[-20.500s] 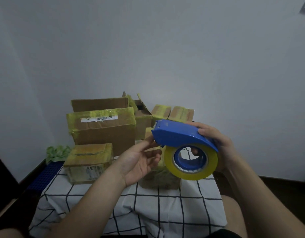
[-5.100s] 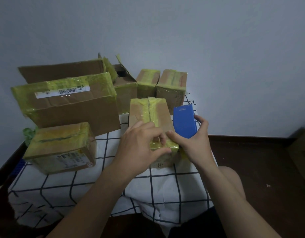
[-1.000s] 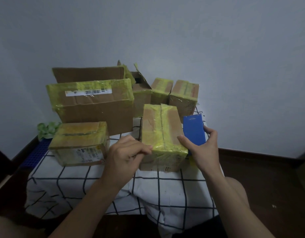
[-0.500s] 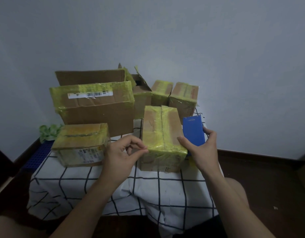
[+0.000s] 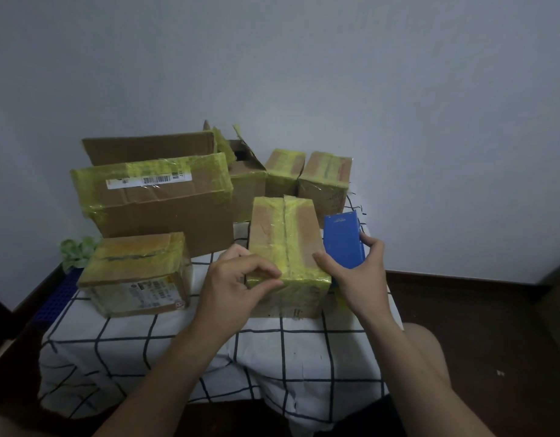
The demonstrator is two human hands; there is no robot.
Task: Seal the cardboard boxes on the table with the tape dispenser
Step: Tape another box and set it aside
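1. Low box (image 5: 136,272), far left on the table (image 5: 146,351): the top is taped over. It looks light. The yellow film is likely slick, so hold it by the bare side walls.
2. Big box (image 5: 158,200), behind it: tape bands run along the top edges. The wide panels probably flex, so lift it with 2 hands at the bottom corners.
3. Open box (image 5: 247,171), back row: the flaps are up, so it's not sealed yet. I judge it the next candidate.
4. Left hand (image 5: 237,288): fingers curled, thumb and fingertips meeting at the centre box's near top edge. Can't tell whether they pinch tape or just press.
5. Centre box (image 5: 285,234), mid-table between the hands: tape runs down the top seam and over the near edge. It's stiff at the edges and softer mid-panel, so brace it at the corners and press along the seam.
6. 2 small boxes (image 5: 327,178), behind: tops are taped.
7. Dispenser (image 5: 343,241), just right of the centre box and touching its side. It's hard plastic, so grip the body. The roll and cutter are hidden.
8. Right hand (image 5: 360,279): wrapped round the dispenser, with the thumb lying on the box top. The hands are apart, 1 at each near corner.
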